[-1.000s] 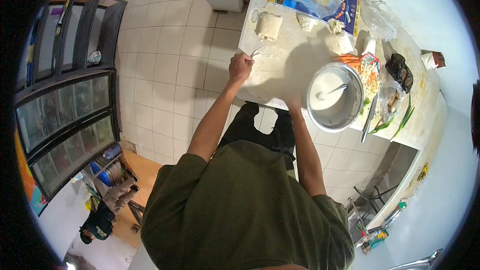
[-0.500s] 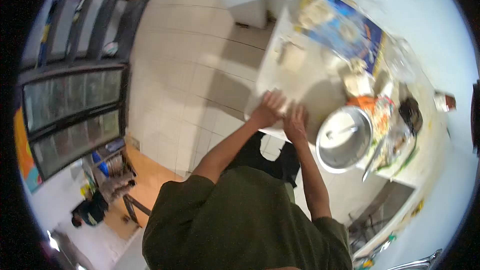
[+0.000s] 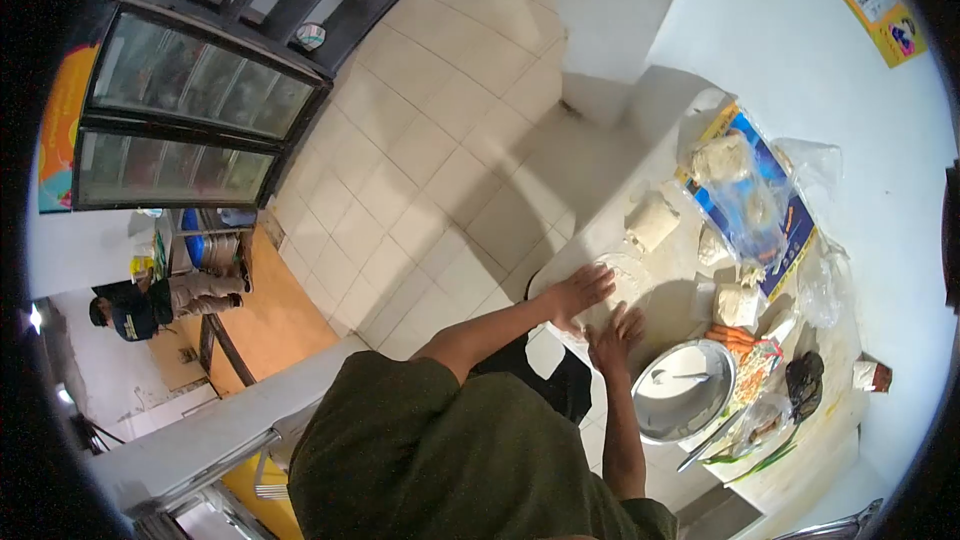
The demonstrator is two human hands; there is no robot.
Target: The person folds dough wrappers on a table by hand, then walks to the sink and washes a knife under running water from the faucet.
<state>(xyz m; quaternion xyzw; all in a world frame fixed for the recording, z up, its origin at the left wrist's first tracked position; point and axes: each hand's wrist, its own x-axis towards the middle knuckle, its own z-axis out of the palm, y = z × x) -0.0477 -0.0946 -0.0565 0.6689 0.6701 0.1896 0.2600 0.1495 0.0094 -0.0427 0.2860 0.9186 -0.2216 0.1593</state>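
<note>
The dough (image 3: 627, 278) lies flat on the table (image 3: 570, 258), close to the near edge, a pale, thin, roughly round patch that partly blends into the pale top. It looks light, soft and limp, likely to stretch or tear if pinched at one spot and perhaps a little tacky underneath. The kindest hold would be broad: flat fingers slid under the rim at two opposite sides, with the weight spread over both palms.

The left hand (image 3: 576, 298) is open, palm down, fingers spread over the dough's near left side. The right hand (image 3: 613, 342) is at the near right side, fingers extended and slightly bent; whether its fingertips pinch any dough, I cannot tell. Neither hand visibly grips anything.

Beyond the dough is a pale roll (image 3: 653, 223), apart from it. To the right of the right hand stands the bowl (image 3: 672, 432), with white contents and a spoon (image 3: 690, 376) in it. Carrots (image 3: 733, 338) lie just past the bowl, and a knife (image 3: 704, 443) lies beside it.
</note>
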